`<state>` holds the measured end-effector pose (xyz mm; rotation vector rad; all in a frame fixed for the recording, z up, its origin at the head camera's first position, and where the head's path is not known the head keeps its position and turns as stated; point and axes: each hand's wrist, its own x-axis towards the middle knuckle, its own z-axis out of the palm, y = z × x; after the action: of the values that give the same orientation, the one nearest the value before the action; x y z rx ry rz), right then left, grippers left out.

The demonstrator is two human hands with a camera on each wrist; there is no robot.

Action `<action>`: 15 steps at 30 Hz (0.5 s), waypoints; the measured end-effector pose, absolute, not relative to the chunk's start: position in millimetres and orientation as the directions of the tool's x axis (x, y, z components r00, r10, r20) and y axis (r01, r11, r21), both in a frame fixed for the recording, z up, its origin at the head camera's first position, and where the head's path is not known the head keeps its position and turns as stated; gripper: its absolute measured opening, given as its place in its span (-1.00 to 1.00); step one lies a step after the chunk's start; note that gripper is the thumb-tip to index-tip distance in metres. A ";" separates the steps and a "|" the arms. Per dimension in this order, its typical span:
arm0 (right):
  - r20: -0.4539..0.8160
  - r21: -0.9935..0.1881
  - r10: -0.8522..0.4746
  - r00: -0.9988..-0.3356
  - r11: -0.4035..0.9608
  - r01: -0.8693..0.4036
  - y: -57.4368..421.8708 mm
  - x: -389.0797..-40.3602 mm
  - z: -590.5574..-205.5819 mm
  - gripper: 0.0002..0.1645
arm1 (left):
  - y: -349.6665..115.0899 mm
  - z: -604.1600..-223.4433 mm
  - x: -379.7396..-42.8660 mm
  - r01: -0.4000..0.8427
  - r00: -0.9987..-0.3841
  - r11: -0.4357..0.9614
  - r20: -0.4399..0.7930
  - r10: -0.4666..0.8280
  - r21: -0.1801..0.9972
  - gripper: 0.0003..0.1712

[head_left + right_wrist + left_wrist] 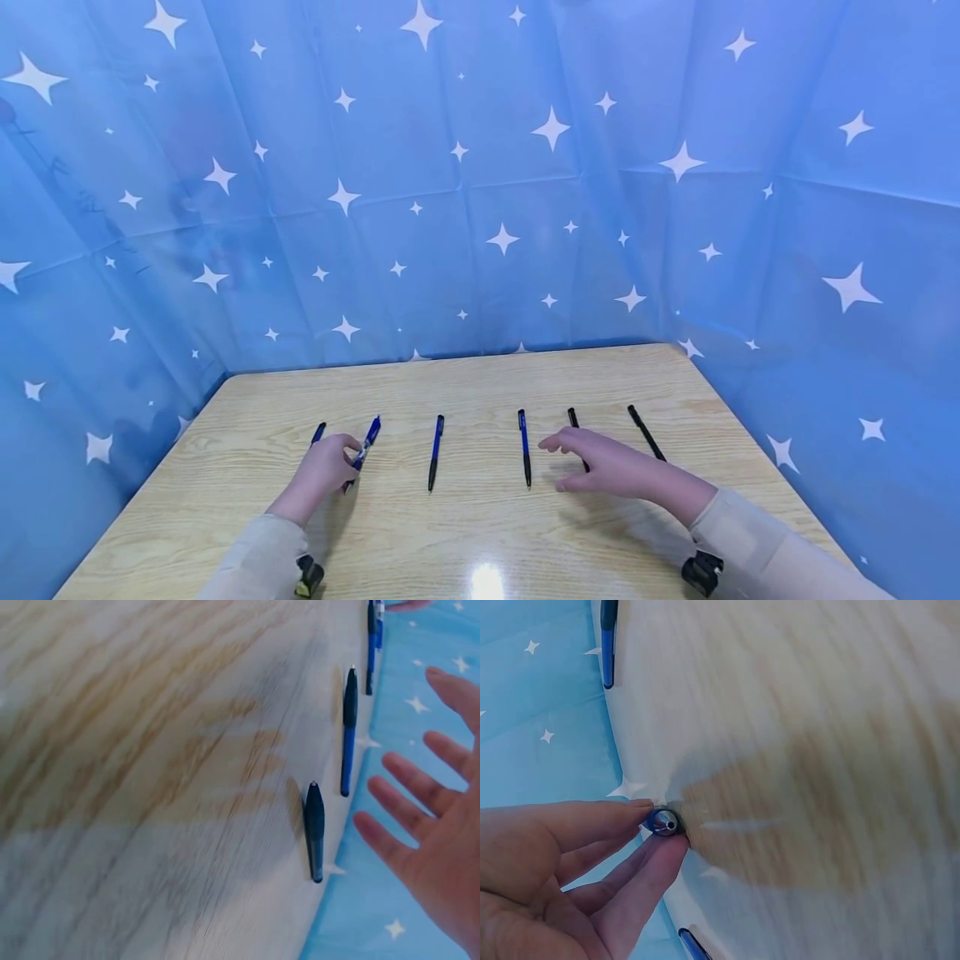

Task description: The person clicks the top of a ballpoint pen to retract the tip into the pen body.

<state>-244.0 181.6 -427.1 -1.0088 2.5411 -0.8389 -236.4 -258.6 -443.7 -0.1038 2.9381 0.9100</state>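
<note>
My left hand (327,464) pinches a blue pen (371,435) between thumb and fingers, at the left of the table. In the left wrist view that pen (664,822) is seen end-on at the fingertips. Partly hidden behind the same hand lies another pen (318,432). My right hand (611,467), fingers spread and holding nothing, hovers over the right side. It covers part of a black pen (573,417); just left of its fingertips lies a blue pen with a black grip (524,448). The right wrist view shows the open palm beside the black pen (315,832).
A blue pen (436,452) lies near the middle of the wood-grain table (480,383), and a black pen (647,432) slants at the far right. Blue curtains (450,233) with white stars stand behind the table and along its sides.
</note>
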 end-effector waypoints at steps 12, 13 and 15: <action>-0.056 -0.591 -0.703 -0.709 0.596 -0.544 182.1 -244.8 -426.0 -0.32 | -262.5 -435.3 -235.4 -0.076 -0.996 0.910 -0.074 -0.050 0.408 -0.48; -0.056 -0.588 -0.703 -0.709 0.598 -0.545 181.8 -245.1 -425.6 -0.32 | -262.0 -433.8 -235.4 -0.075 -0.996 0.912 -0.073 -0.050 0.402 -0.47; -0.050 -0.587 -0.703 -0.709 0.595 -0.548 180.9 -245.6 -424.5 -0.31 | -259.4 -430.0 -235.0 -0.063 -0.997 0.918 -0.060 -0.043 0.392 -0.47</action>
<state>-245.6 180.9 -424.5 -1.0247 2.5487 -0.7996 -235.0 -259.4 -430.0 -0.0840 3.0266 0.6218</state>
